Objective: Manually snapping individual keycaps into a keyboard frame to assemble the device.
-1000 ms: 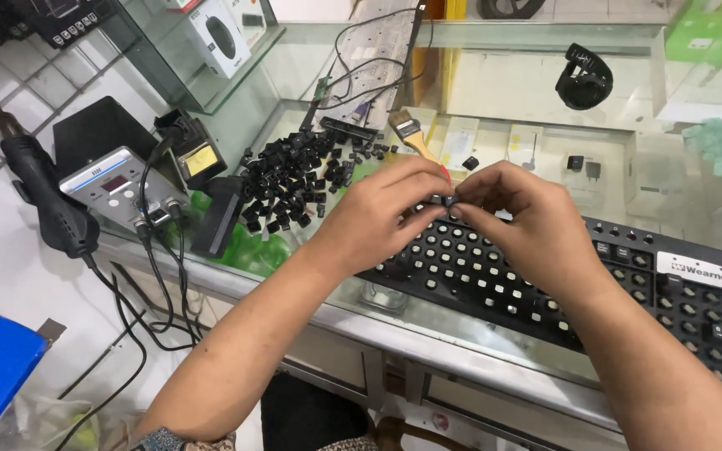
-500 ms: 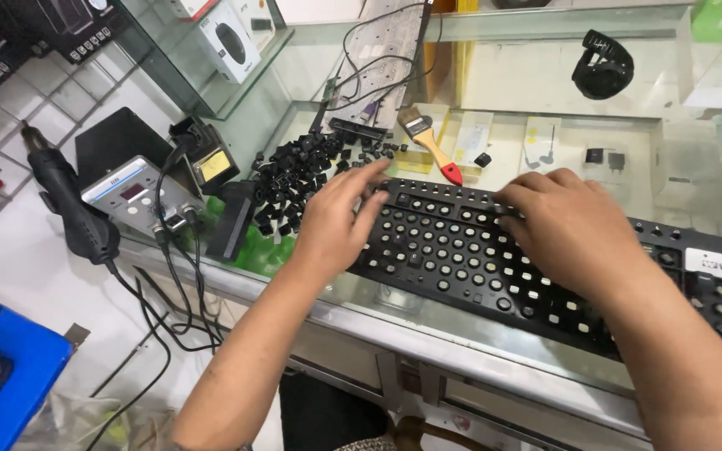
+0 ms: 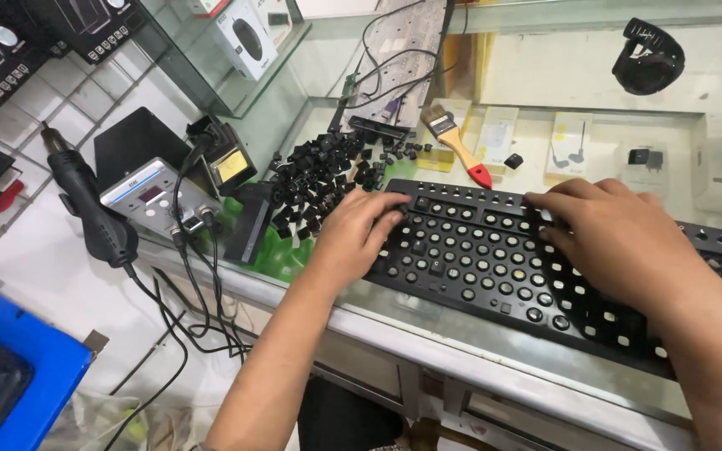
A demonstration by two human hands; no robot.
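1. Leftmost, one blue case [image 3: 39,380] at the bottom corner, with a dark keyboard-like thing lying in it.
2. Next, one black hot-air handle [image 3: 85,209] with its cable, hung beside one grey soldering station [image 3: 148,190] with a small display; just right of it, one black stand holding a yellow sponge [image 3: 229,164].
3. Above, on the glass shelf, one white box [image 3: 246,38] showing a black mouse; dark boxed goods on the tiled wall at far left.
4. Then one heap of loose black keycaps [image 3: 323,171], too many to count, on the glass counter [image 3: 428,321] just left of the keyboard's top corner.
5. Left hand [image 3: 359,238] palm down, fingers loosely curled and spread, fingertips on the left end of the black keyboard [image 3: 495,267], right by the heap; whether anything is pinched, cannot tell.
6. Keyboard stripped of caps, bare round switch stems in rows, lying flat across the counter.
7. Behind it, one paintbrush [image 3: 455,142] with a wooden handle and red tip; three pale flat packets under the glass, near it.
8. Right hand [image 3: 624,242] palm down over the keyboard's middle, fingers bent, tips touching the upper rows; nothing visibly held.
9. Far right, top, one black watch-like band [image 3: 647,57] on a white ledge.
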